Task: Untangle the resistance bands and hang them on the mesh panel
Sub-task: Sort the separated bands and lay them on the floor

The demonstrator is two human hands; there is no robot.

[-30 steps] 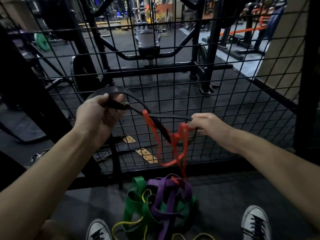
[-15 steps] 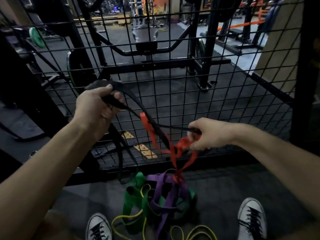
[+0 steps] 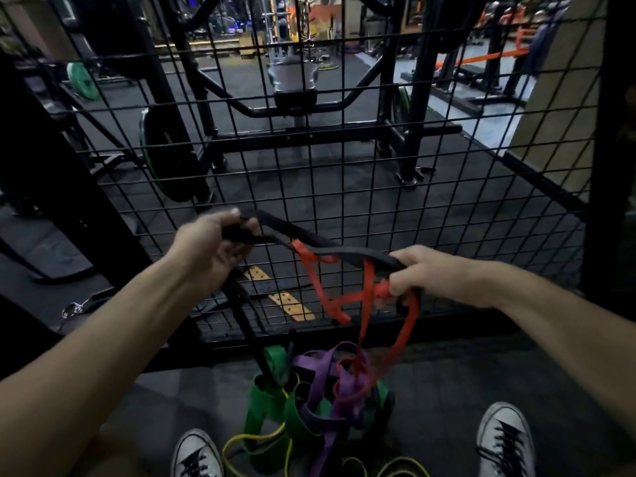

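Observation:
A wide black band stretches between my two hands in front of the black mesh panel. My left hand grips its left end, fingers curled round it. My right hand holds the band's right end together with a thin red band, which is wound over the black one and trails down. Below, on the floor between my shoes, lies a tangled heap of green, purple and yellow bands, with the red band's lower loop caught in it.
The mesh panel stands upright right in front of me with a dark post at its right. Behind it are a weight machine and plates. My two white sneakers flank the heap on the grey floor.
My hands have drawn closer together and both sit lower in front of the mesh. The black band now runs more level between them, and the red band hangs in wider loops.

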